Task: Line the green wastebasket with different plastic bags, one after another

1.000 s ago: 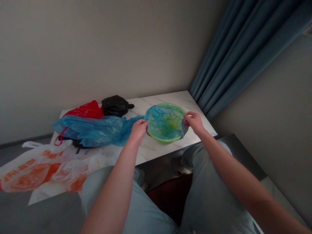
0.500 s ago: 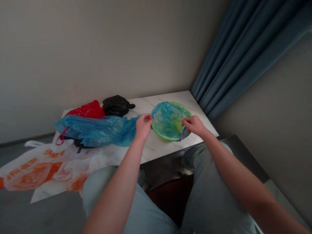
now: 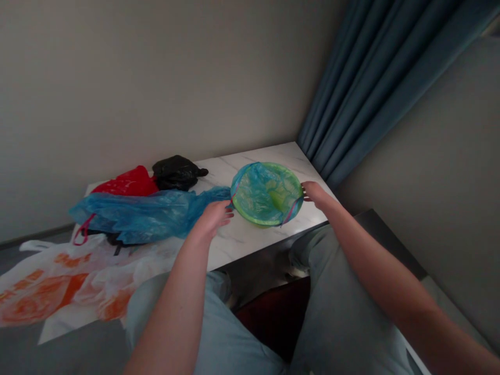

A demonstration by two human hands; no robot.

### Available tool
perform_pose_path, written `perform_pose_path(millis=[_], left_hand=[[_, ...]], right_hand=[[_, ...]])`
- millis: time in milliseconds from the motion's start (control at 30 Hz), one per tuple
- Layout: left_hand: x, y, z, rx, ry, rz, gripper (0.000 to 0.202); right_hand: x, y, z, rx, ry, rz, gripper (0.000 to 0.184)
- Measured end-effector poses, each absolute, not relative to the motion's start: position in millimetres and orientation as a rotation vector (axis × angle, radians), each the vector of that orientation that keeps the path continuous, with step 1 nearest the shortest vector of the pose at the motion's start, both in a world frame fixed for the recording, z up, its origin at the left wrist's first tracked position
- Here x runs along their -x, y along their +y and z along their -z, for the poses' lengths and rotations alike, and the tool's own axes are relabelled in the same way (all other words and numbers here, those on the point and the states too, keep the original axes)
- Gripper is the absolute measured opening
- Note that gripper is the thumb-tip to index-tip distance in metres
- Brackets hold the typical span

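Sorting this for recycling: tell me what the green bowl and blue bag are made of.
The green bowl looks like rigid moulded plastic, glossy with a smooth rim. The blue bag seems thin polyethylene film: translucent, crinkled, the green showing through it.

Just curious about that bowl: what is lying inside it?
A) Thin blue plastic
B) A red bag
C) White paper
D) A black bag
A: thin blue plastic covers the inside of the green bowl, with a pink edge showing at the rim.
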State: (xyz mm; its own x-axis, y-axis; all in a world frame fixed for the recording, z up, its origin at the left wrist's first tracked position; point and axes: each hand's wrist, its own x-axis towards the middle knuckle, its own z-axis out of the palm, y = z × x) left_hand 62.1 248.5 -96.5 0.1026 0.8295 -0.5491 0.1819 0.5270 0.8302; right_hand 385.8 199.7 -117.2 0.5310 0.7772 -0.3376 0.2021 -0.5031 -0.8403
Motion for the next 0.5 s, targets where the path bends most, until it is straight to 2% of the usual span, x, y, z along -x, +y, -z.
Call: perform_pose_path(millis=[200, 367, 500], left_hand=[[-67, 240, 89, -0.931, 1.334, -0.44, 0.015], [-71, 242, 91, -0.961, 1.392, -0.5, 0.009], [-70, 244, 92, -0.909, 1.46, -0.617, 0.011]], right_hand=[[-378, 194, 103, 1.825, -0.484, -1.35, 0.01], [-380, 196, 100, 1.746, -0.327, -1.542, 0.015], [-378, 197, 99, 1.723, -0.43, -1.618, 0.021]])
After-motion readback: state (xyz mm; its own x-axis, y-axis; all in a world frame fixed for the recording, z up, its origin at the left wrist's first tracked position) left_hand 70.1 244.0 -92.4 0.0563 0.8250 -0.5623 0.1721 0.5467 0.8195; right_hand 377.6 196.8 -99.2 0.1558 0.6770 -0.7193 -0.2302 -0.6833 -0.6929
